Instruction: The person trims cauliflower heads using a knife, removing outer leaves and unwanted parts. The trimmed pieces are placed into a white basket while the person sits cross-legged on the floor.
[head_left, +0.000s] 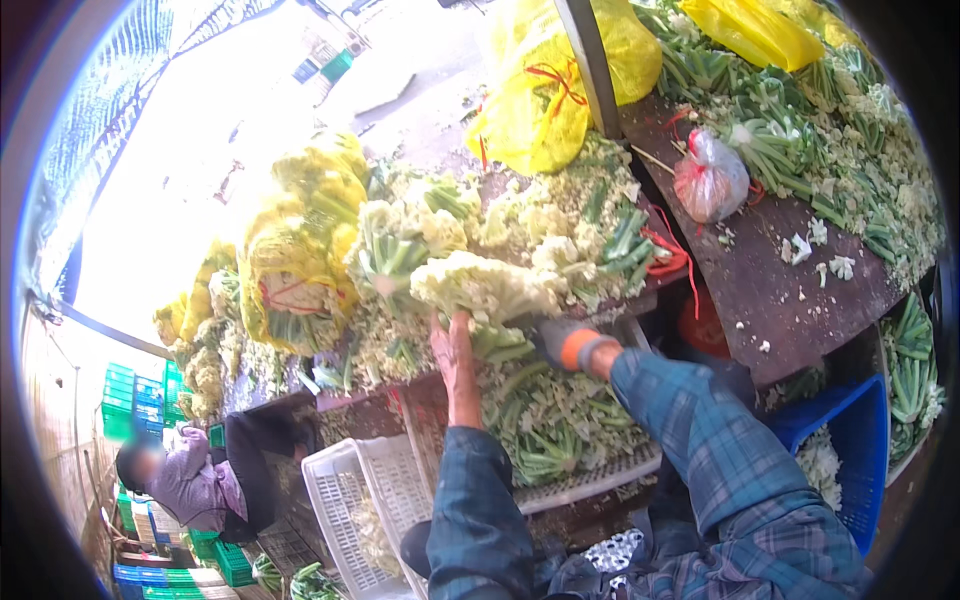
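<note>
A large cream cauliflower head (480, 283) rests against the fingers of my bare left hand (454, 349), which grips it from the near side. My right hand (564, 343), in a grey glove with an orange band, is close to the right edge of that head. Its fingers are dark and blurred, so whether it holds a tool cannot be seen. Below both hands, cut cauliflower leaves and stalks (547, 442) fill a white plastic crate (592, 484). Another cauliflower head with green stalks (394, 251) lies just beyond my left hand, on a worktable strewn with florets.
Yellow mesh bags (300, 240) of cauliflower stand at left, and another yellow bag (540, 127) lies behind a metal post (592, 67). A tied plastic bag (711, 180) sits on the right board. Nearby are white crates (367, 495), a blue basket (862, 450) and a seated person (195, 472).
</note>
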